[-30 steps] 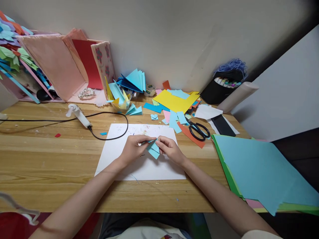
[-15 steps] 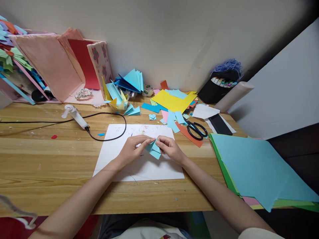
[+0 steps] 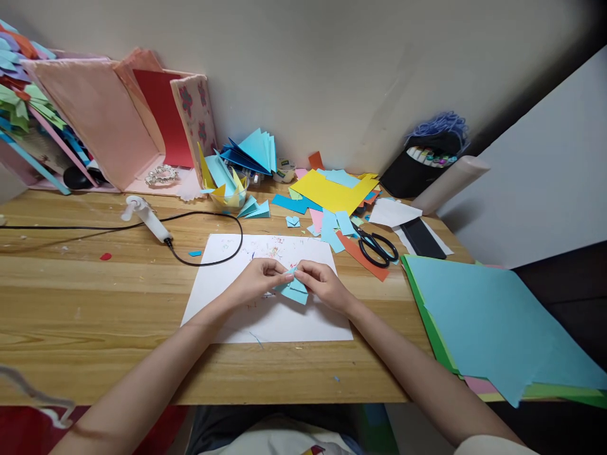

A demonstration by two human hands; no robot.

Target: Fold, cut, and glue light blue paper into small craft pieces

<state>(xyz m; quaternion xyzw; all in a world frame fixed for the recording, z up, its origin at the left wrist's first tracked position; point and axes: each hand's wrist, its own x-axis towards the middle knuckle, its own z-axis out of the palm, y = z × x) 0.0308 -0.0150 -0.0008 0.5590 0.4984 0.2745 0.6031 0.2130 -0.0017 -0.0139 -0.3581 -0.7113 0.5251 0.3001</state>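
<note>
My left hand (image 3: 258, 279) and my right hand (image 3: 322, 284) meet over a white sheet (image 3: 265, 316) on the wooden desk (image 3: 95, 303). Both pinch a small folded light-blue paper piece (image 3: 294, 291) between fingertips, just above the sheet. The fingers of each hand are closed on the paper's upper edge; the lower part of the piece sticks out below them.
A white glue gun (image 3: 145, 217) with a black cord (image 3: 208, 259) lies to the left. Black scissors (image 3: 378, 246) and coloured paper scraps (image 3: 334, 193) lie behind. A stack of large blue and green sheets (image 3: 493, 322) overhangs the right edge. Pink boxes (image 3: 104, 120) stand at back left.
Both hands have drawn closer together on the blue piece, which now lies flatter and more folded between the fingertips. The hands stay over the same spot.
</note>
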